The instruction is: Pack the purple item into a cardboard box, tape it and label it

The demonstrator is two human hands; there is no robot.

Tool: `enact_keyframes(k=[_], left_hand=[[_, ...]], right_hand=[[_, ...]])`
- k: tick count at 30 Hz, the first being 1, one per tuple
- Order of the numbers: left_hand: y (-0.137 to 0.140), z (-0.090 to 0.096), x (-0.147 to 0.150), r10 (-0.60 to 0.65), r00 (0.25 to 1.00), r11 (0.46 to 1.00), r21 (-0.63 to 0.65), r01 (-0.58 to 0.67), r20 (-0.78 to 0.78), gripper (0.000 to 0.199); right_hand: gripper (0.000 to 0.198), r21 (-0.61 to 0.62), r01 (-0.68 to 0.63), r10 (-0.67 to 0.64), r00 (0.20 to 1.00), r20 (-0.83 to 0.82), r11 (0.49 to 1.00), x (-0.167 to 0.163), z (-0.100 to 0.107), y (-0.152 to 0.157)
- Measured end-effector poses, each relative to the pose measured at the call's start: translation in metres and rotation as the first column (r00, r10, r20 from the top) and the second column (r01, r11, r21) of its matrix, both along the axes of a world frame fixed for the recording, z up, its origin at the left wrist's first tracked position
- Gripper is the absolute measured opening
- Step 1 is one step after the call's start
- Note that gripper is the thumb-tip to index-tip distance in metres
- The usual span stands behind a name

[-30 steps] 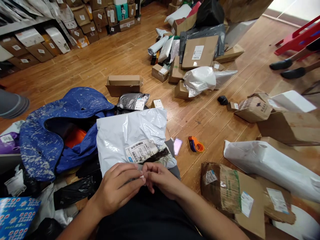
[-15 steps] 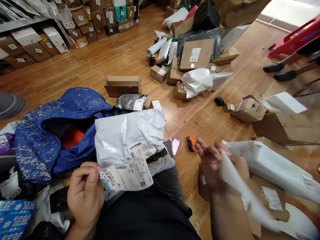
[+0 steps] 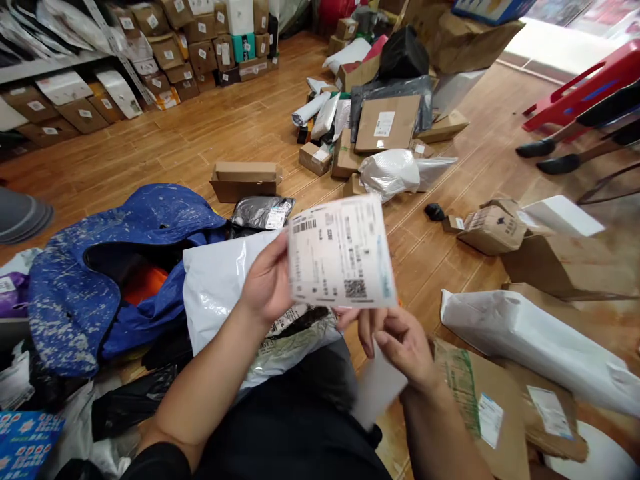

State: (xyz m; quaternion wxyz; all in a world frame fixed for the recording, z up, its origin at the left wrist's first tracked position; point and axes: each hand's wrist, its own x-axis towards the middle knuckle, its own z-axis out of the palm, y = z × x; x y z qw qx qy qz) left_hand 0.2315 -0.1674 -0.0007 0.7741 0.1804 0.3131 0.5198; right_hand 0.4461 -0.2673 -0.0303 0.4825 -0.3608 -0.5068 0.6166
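My left hand (image 3: 267,280) holds a white shipping label (image 3: 343,250) up in front of me, printed side toward the camera, with barcodes and a QR code on it. My right hand (image 3: 400,340) is just under the label's lower edge, fingers curled on a blurred white backing sheet (image 3: 377,390). Beneath both hands a white plastic mailer (image 3: 217,287) lies across my lap with its own barcode label partly hidden.
A blue speckled bag (image 3: 125,267) lies open at my left. A long white mailer (image 3: 530,340) and a taped brown parcel (image 3: 490,407) lie at my right. Boxes and mailers are piled ahead (image 3: 385,123); an open carton (image 3: 245,180) is nearer. A person's feet (image 3: 555,163) are by a red chair (image 3: 580,93).
The label was peeled from its backing, my hands came apart, and my left hand has now raised the label to the middle. My right hand came back under it with the backing sheet.
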Motion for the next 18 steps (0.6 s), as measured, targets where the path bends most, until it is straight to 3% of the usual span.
enact_keyframes(k=[2,4,8,9,14,18], left_hand=[[0.023,-0.014,0.022,-0.021,0.99,1.0,-0.015,0.023,0.14,0.017],[0.041,-0.033,0.037,-0.001,0.977,0.998,-0.059,0.014,0.215,0.011],[0.067,-0.059,0.046,0.02,0.979,0.997,-0.076,-0.004,0.203,0.009],[0.072,-0.061,0.046,0.017,0.981,0.997,-0.075,-0.002,0.195,0.009],[0.104,-0.057,0.043,-0.02,0.982,0.973,-0.224,0.063,0.188,0.015],[0.124,-0.057,0.042,-0.024,0.976,0.93,-0.354,0.101,0.215,0.017]], right_hand=[[0.036,-0.06,-0.058,0.062,0.996,0.07,0.997,-0.012,-0.006,-0.001],[0.027,-0.055,-0.081,0.093,0.964,0.25,0.995,-0.031,-0.016,0.003],[0.006,0.054,-0.134,0.077,0.805,0.588,0.99,-0.065,-0.042,0.025],[0.004,0.064,-0.122,0.057,0.787,0.614,0.99,-0.069,-0.048,0.03],[0.041,0.04,-0.003,-0.023,0.778,0.628,0.999,-0.069,-0.065,0.042],[0.044,-0.029,0.02,0.002,0.801,0.599,0.999,-0.065,-0.068,0.047]])
